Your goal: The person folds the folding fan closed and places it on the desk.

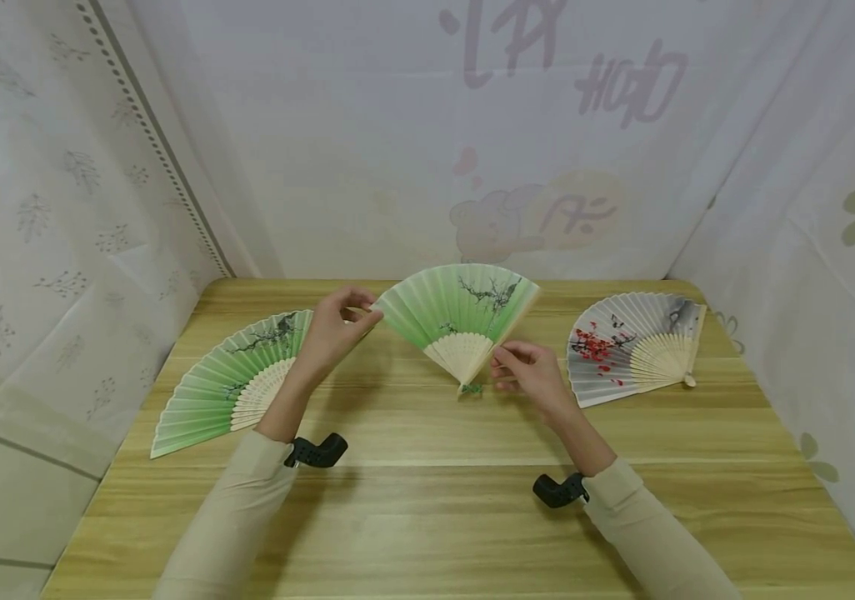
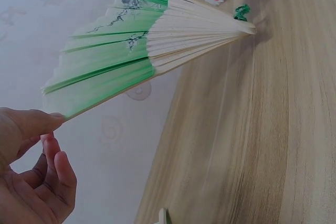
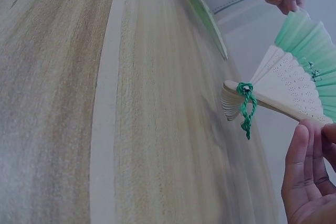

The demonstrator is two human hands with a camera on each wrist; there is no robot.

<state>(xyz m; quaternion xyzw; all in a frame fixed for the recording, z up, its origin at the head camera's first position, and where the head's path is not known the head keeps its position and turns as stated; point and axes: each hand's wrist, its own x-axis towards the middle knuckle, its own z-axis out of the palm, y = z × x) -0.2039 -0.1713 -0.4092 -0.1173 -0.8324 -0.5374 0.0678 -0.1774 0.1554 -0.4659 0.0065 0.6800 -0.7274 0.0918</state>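
Note:
Between my two hands a green folding fan (image 1: 442, 312) is spread partway and held up off the table. My left hand (image 1: 339, 325) pinches its left outer edge near the top corner with thumb and finger. Lower on the opposite side, my right hand (image 1: 536, 375) pinches the right guard stick. A green knotted cord (image 3: 247, 106) hangs at the pivot, which points down toward the tabletop. The fan's leaf carries a dark branch print, and its pale ribs (image 2: 184, 35) are pierced with small holes.
A second green fan (image 1: 228, 387) lies spread at the left of the wooden table (image 1: 427, 500), partly behind the left forearm. A grey fan with red blossoms (image 1: 611, 346) lies spread at the right. Printed cloth (image 1: 367, 142) hangs behind and along both sides.

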